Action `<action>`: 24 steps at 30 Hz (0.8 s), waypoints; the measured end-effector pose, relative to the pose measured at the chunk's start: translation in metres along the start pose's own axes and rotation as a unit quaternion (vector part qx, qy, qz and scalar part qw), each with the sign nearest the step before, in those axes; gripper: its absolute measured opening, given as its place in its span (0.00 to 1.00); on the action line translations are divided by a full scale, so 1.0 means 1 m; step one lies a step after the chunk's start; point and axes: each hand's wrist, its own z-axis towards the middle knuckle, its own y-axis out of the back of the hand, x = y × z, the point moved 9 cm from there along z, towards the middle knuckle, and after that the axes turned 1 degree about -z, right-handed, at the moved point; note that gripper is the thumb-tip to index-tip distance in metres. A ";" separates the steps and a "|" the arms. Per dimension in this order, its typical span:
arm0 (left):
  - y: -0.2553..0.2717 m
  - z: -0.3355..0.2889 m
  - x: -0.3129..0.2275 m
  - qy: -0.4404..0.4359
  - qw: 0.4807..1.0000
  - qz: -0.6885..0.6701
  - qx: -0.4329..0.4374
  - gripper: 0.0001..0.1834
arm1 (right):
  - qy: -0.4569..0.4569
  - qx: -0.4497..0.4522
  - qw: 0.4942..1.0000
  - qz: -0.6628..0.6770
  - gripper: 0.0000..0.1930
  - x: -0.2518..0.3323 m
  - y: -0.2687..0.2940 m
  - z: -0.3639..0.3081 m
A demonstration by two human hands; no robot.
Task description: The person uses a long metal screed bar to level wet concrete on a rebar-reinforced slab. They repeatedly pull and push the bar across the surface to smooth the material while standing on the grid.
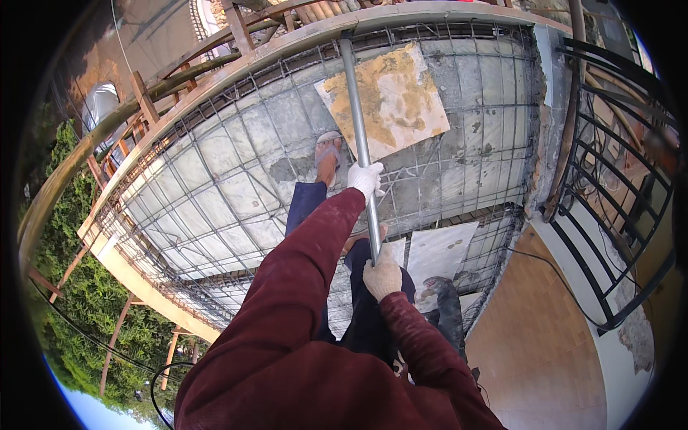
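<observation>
A long grey metal pipe (355, 100) runs away from my body across a grid of steel rebar (236, 168). My left hand (365, 179), in a white work glove, wraps round the pipe about two thirds of the way down. Closer to my body, my right hand (382, 278), gloved too, is closed round the pipe's near end. The far end meets the top board's inner edge; whether it hooks onto anything there I cannot tell. Beneath the pipe lies a square board (408, 86) smeared with yellow-brown. My left foot (328, 152), in a sandal, stands on the grid.
A curved wooden form board (168, 118) rims the rebar. A pale board (441, 247) lies at right, near another person's dark-clad leg (450, 315). Beyond are a black metal railing (616, 179), a wood-look floor (541, 337) and a loose cable. Timber poles and greenery border the left.
</observation>
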 end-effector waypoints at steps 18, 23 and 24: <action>-0.051 0.122 0.091 -0.394 0.755 0.443 -0.280 0.48 | 0.194 -0.307 0.931 -0.044 0.46 -0.198 -0.053 0.220; -0.091 0.143 0.103 -0.523 0.511 0.673 -0.113 0.40 | 0.182 -0.335 0.924 -0.015 0.48 -0.227 -0.086 0.269; -0.095 0.147 0.108 -0.540 0.462 0.701 -0.060 0.38 | 0.184 -0.333 0.925 -0.006 0.48 -0.229 -0.091 0.276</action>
